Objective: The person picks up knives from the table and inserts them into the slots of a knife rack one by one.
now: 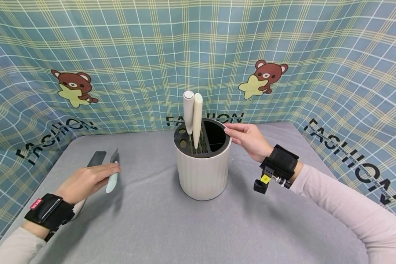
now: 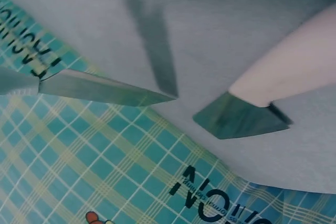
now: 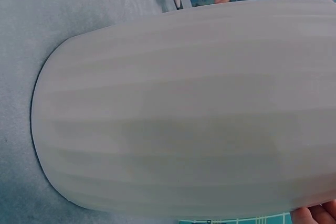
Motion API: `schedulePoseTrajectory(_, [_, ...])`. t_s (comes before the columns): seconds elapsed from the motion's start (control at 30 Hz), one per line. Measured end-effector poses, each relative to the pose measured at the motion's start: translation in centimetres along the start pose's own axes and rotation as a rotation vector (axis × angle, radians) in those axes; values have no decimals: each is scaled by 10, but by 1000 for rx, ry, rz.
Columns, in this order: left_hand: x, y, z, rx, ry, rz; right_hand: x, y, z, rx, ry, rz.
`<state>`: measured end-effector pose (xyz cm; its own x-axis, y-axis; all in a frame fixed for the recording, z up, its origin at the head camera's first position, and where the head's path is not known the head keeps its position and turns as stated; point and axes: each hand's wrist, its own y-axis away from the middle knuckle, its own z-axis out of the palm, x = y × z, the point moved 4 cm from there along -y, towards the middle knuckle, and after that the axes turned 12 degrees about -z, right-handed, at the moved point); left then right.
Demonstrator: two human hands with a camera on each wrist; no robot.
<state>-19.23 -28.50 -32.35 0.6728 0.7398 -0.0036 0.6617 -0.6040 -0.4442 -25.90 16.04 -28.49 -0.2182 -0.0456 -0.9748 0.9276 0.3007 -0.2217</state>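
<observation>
My left hand holds a small knife by its pale green handle, raised over the table with the blade pointing away. In the left wrist view the knife's blade is bare, clear of the cloth. Below and beside that hand lies a wide-bladed knife; its pale handle is mostly hidden by the hand in the head view. My right hand grips the rim of a white ribbed knife holder at its right side. Two white-handled utensils stand upright in the holder's slotted left part.
The holder's black top has slots and round holes on the left and a large open compartment on the right. Grey cloth covers the table. A plaid curtain surrounds the back and sides.
</observation>
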Motion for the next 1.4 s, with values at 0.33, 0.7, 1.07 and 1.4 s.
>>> schedulePoseTrajectory(0.33, [3, -12, -19, 25, 55, -43, 2, 2, 0, 3, -23, 1])
schedulePoseTrajectory(0.7, [10, -27, -44, 30, 165, -156, 2, 2, 1, -4, -5, -13])
schedulePoseTrajectory(1.07, [18, -49, -62, 40, 226, -263, 0, 1, 1, -4, -2, -16])
schedulePoseTrajectory(1.4, [33, -65, -73, -22, 294, -416, -1, -1, 0, 0, 9, -9])
